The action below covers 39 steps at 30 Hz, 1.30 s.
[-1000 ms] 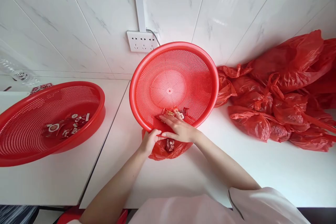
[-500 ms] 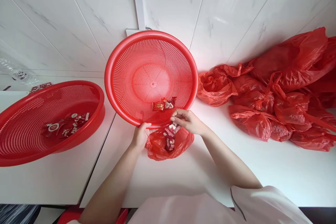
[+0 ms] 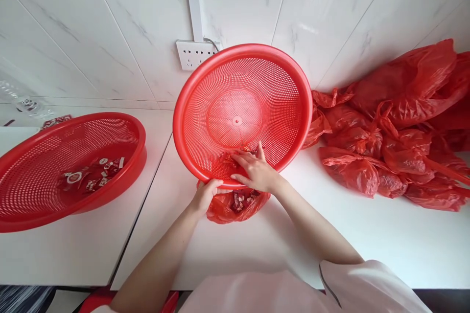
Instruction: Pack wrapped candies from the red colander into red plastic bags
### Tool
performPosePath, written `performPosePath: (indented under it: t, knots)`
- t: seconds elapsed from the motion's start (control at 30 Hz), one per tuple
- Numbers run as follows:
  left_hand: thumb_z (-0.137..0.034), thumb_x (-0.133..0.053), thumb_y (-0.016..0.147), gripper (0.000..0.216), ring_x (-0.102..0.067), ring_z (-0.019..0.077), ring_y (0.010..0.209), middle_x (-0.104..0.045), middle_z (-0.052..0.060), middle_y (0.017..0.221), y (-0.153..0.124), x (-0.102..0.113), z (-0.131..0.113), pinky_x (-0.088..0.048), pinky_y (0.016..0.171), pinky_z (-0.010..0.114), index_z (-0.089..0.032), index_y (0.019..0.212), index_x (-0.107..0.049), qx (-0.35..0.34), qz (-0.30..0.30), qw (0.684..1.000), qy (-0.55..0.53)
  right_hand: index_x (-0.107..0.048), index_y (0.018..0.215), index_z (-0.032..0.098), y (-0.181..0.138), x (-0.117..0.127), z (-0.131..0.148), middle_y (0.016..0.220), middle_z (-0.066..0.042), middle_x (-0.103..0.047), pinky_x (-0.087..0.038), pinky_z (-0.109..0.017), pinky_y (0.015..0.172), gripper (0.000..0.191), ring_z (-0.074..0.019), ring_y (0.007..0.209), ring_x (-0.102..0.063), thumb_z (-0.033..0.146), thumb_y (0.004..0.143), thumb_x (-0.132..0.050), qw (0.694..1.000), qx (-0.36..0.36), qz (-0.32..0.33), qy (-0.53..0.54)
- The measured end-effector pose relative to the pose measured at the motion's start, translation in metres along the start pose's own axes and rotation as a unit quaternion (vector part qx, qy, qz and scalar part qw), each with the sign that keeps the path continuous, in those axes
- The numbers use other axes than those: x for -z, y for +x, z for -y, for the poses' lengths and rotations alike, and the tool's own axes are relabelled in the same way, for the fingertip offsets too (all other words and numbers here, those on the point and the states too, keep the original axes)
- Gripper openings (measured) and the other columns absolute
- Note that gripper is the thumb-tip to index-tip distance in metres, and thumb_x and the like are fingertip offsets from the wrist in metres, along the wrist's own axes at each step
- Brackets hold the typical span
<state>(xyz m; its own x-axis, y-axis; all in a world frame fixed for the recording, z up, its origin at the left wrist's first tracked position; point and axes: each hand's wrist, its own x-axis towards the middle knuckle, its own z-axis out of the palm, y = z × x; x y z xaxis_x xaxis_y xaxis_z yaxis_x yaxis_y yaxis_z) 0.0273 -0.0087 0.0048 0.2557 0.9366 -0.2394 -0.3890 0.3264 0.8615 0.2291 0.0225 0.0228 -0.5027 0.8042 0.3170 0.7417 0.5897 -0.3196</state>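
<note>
A round red perforated basket (image 3: pixel 205 88) stands tilted up on the white counter, its inside facing me. My left hand (image 3: pixel 203 197) grips its lower rim, thumb on top. My right hand (image 3: pixel 255 171) lies inside the basket near the bottom edge, fingers spread over a few small red wrapped candies (image 3: pixel 229 159). Under the rim sits an open red plastic bag (image 3: pixel 235 205) with wrapped candies in it, between my two hands.
A second red basket (image 3: pixel 44 146) with several wrapped candies lies on the left table. A heap of filled red plastic bags (image 3: pixel 396 127) lines the wall at right. A white wall socket (image 3: pixel 193 54) is behind the tilted basket. White counter (image 3: pixel 367 239) stretches in front.
The tilted basket has swung back to the right. My right hand left the bag's mouth and now rests spread inside the basket on the candies. The left hand keeps its hold.
</note>
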Motion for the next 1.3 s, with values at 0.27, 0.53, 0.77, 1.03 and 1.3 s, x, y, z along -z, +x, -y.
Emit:
performPosePath:
  t: [0.27, 0.53, 0.77, 1.03, 1.3]
  knots:
    - [-0.020, -0.057, 0.077, 0.028, -0.067, 0.0333, 0.098, -0.071, 0.013, 0.103, 0.004, 0.004, -0.005, -0.054, 0.085, 0.050, -0.009, 0.100, -0.067, -0.004, 0.018, 0.999, -0.031, -0.059, 0.122, 0.019, 0.004, 0.010, 0.003, 0.106, -0.010, -0.066, -0.043, -0.046, 0.098, 0.044, -0.0239, 0.098, -0.061, 0.044, 0.085, -0.062, 0.977, 0.085, 0.051, 0.188]
    - [-0.018, -0.059, 0.073, 0.023, -0.065, 0.0322, 0.104, -0.070, 0.012, 0.105, 0.013, 0.018, -0.009, -0.055, 0.085, 0.048, -0.010, 0.094, -0.067, -0.050, -0.038, 0.997, -0.038, -0.064, 0.089, 0.017, 0.000, 0.024, 0.008, 0.083, -0.002, -0.065, -0.049, -0.027, 0.071, 0.031, -0.0148, 0.075, -0.061, 0.042, 0.095, -0.047, 0.937, -0.019, 0.073, 0.341]
    - [-0.021, -0.060, 0.075, 0.023, -0.062, 0.0329, 0.109, -0.069, 0.013, 0.108, 0.015, 0.027, -0.014, -0.054, 0.088, 0.049, -0.011, 0.094, -0.067, -0.069, -0.043, 0.996, -0.019, -0.064, 0.108, 0.019, -0.001, 0.027, 0.006, 0.103, -0.008, -0.064, -0.050, -0.034, 0.084, 0.031, -0.0191, 0.089, -0.062, 0.043, 0.091, -0.054, 0.980, -0.014, 0.017, 0.196]
    - [-0.020, -0.063, 0.075, 0.023, -0.065, 0.0321, 0.103, -0.068, 0.011, 0.109, 0.006, 0.016, -0.010, -0.056, 0.083, 0.050, -0.013, 0.096, -0.065, -0.067, -0.030, 0.997, 0.008, -0.033, 0.146, 0.015, -0.002, 0.002, -0.003, 0.148, -0.017, -0.040, 0.005, -0.068, 0.112, 0.068, -0.0340, 0.140, -0.029, 0.057, 0.092, -0.042, 1.000, -0.001, -0.002, -0.031]
    - [-0.018, -0.060, 0.073, 0.022, -0.064, 0.0312, 0.104, -0.070, 0.010, 0.103, 0.010, 0.019, -0.012, -0.055, 0.087, 0.050, -0.012, 0.093, -0.066, -0.058, -0.035, 0.997, -0.032, -0.059, 0.124, 0.024, 0.001, 0.017, 0.003, 0.115, -0.008, -0.064, -0.048, -0.040, 0.095, 0.031, -0.0204, 0.106, -0.060, 0.031, 0.097, -0.044, 0.977, 0.068, 0.018, 0.201]
